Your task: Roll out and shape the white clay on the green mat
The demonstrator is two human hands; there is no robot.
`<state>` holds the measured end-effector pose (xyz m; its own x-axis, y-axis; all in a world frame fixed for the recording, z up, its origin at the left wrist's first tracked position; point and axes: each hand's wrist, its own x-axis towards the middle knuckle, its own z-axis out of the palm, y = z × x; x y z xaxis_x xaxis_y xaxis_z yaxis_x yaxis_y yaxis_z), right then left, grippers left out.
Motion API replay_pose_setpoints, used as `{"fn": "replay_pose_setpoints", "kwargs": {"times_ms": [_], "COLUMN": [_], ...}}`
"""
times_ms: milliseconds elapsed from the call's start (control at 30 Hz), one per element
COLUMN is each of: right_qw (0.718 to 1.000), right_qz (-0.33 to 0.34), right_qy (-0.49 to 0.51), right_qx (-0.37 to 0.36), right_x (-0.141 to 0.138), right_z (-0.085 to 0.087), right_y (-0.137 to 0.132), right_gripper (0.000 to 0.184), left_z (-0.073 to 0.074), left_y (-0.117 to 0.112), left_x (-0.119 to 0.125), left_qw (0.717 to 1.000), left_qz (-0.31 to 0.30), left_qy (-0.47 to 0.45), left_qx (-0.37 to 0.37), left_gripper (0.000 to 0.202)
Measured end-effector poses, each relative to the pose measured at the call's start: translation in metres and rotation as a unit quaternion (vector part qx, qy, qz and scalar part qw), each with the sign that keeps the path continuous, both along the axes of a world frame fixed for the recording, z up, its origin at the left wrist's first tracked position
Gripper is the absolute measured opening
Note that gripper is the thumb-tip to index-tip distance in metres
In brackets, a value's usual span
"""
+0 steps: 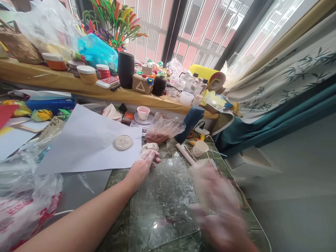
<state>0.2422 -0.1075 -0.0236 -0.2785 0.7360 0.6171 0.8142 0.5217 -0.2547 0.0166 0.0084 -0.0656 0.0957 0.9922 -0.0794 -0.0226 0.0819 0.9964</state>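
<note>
1. Worktop (162, 206): dark green, marbled.
2. Paper sheet (86, 143): white.
3. Clay disc (123, 142): beige, star pattern.
4. Curtain (283, 73): cream, bamboo-leaf print; teal below.
5. Roll (207, 75): yellow.
6. Speaker (126, 70): black.

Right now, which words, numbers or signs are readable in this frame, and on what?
Star outline, no letters: round pale clay disc on the white paper sheet.
White triangle: small woven straw box on the yellow shelf.
Red print on the crumpled clear plastic bag: too blurred to read.
Label of the red jar: too small.
</note>
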Motion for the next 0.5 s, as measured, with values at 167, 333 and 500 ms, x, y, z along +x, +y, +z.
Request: {"fn": "replay_pose_setpoints", "kwargs": {"times_ms": [167, 333, 500], "right_qw": [0.992, 0.983, 0.936], "right_qz": [0.123, 0.043, 0.148], "right_qy": [-0.003, 0.008, -0.118], "right_qx": [0.015, -0.179, -0.296], "right_x": [-0.019, -0.022, -0.022], "right_z": [-0.026, -0.024, -0.024], "right_y": [-0.022, 0.01, 0.049], "right_gripper": [0.053, 0.051, 0.091], "left_z": [-0.003, -0.007, -0.007], "left_y": [0.0, 0.001, 0.0], "left_x": [0.002, 0.003, 0.001], "left_qw": [1.0, 0.999, 0.997], "left_qz": [0.018, 0.005, -0.002], "left_qy": [0.011, 0.034, 0.052], "left_qx": [0.018, 0.04, 0.059], "left_gripper": [0.038, 0.038, 0.036]}}
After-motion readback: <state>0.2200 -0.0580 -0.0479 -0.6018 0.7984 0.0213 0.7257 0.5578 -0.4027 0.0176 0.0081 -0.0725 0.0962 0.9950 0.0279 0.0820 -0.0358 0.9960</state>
